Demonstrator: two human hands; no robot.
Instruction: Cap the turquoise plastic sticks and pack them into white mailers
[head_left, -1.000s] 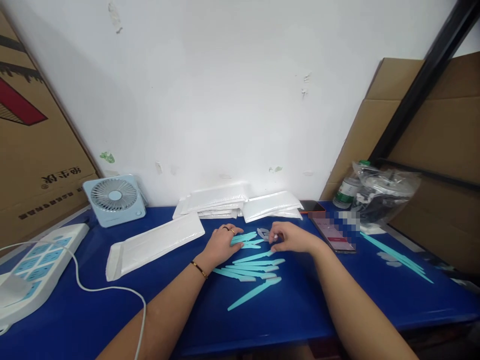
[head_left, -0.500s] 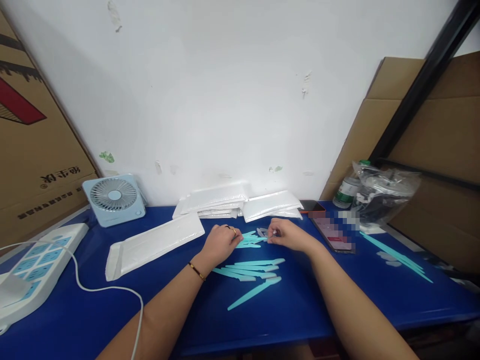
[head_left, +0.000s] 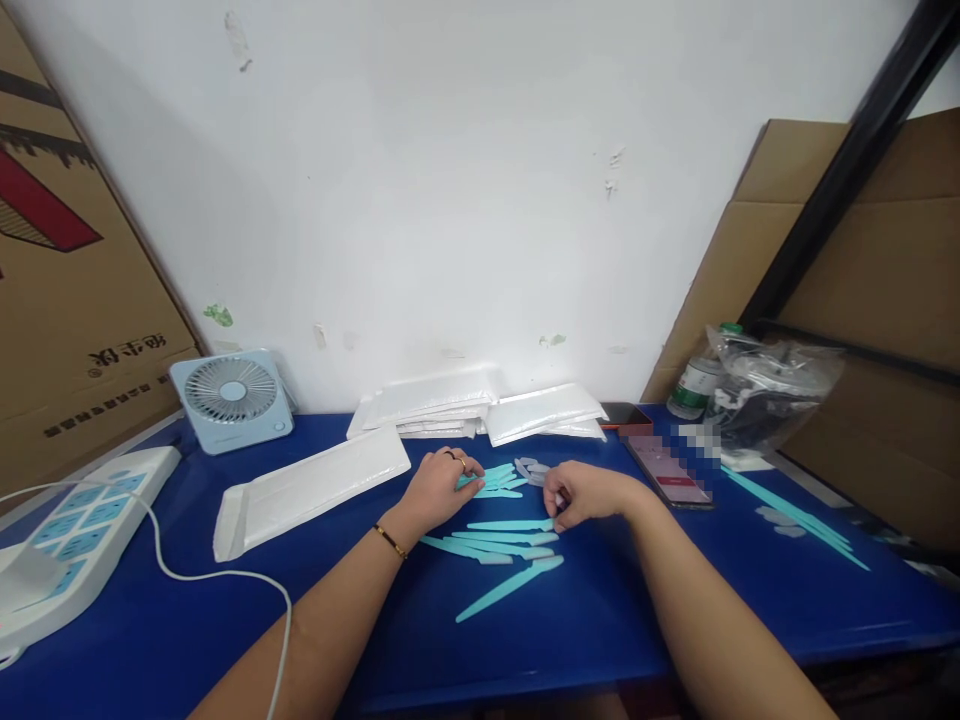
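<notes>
My right hand (head_left: 589, 492) has thumb and forefinger together at the head of a turquoise eyebrow razor (head_left: 506, 525), lower centre; my left hand (head_left: 435, 485) bends its fingers over the razor pile (head_left: 498, 479) just above. I can't tell whether either grips. A light pinch seems best.

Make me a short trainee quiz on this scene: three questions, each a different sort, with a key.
1. Multiple choice: the bracelet is on which wrist? A. left; B. right; C. both.
2. True or false: the fan stands nearer the power strip than the bottle does.
3. Fill in: the left hand is at a heap of sticks on a ____ table.

Key: 1. A; 2. true; 3. blue.
</notes>
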